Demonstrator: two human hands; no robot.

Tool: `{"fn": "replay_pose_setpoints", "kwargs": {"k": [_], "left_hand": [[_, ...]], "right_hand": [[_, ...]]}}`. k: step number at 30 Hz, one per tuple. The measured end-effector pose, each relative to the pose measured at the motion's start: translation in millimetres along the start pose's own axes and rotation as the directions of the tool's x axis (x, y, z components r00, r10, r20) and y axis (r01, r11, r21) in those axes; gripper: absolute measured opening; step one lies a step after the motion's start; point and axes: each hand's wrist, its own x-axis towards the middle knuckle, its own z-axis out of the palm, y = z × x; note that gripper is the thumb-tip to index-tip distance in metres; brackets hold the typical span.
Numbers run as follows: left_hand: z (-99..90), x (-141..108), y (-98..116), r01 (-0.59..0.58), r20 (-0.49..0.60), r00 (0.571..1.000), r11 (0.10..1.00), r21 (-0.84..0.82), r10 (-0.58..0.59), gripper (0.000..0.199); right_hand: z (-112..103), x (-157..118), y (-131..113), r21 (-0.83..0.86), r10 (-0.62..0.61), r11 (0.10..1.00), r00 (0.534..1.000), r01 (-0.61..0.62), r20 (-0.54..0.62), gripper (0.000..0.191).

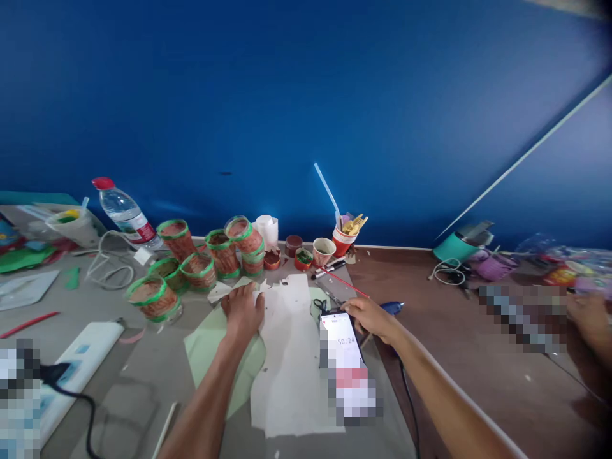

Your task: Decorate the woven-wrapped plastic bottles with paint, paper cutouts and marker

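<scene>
My left hand lies palm down with its fingers stretched out at the upper left of a torn white paper sheet. Beneath that hand and forearm spreads a pale green sheet. My right hand is at the top edge of a lit phone, its fingers curled together; what they grip, if anything, is hidden. Black-handled scissors lie just left of those fingers, partly covered by the phone. A blue tool, perhaps a glue gun, rests beyond the right wrist.
Several brown cups with green rims crowd the back left, near a water bottle. A paper cup, a red cup with yellow cutlery and a marker stand or lie behind the paper. Another person's hand shows at right.
</scene>
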Motion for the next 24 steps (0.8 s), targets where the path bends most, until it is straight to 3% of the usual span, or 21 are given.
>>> {"fn": "replay_pose_setpoints", "kwargs": {"k": [6, 10, 14, 19, 24], "left_hand": [[-0.4, -1, 1, 0.011, 0.036, 0.999, 1.000, -0.011, -0.011, 0.037], [0.0, -3, 2, 0.006, 0.048, 0.999, 1.000, -0.025, -0.005, 0.037], [0.3, -3, 2, 0.013, 0.030, 0.999, 0.998, -0.054, -0.012, 0.036], [4.7, -4, 0, -0.014, -0.044, 0.999, 0.992, -0.123, 0.009, 0.029], [5.7, -2, -1, -0.126, -0.216, 0.974, 0.961, -0.244, 0.073, 0.022]], "right_hand": [[2, -10, -17, -0.267, -0.161, 0.956, 0.977, 0.119, -0.143, 0.024], [13, -12, -36, -0.455, -0.291, 0.863, 0.953, 0.221, -0.088, 0.027], [29, -4, -57, -0.516, -0.332, 0.812, 0.943, 0.272, -0.025, 0.025], [50, 10, -82, -0.558, -0.380, 0.763, 0.925, 0.326, 0.021, 0.025], [67, 22, -104, -0.562, -0.458, 0.722, 0.888, 0.403, 0.048, 0.023]]}}
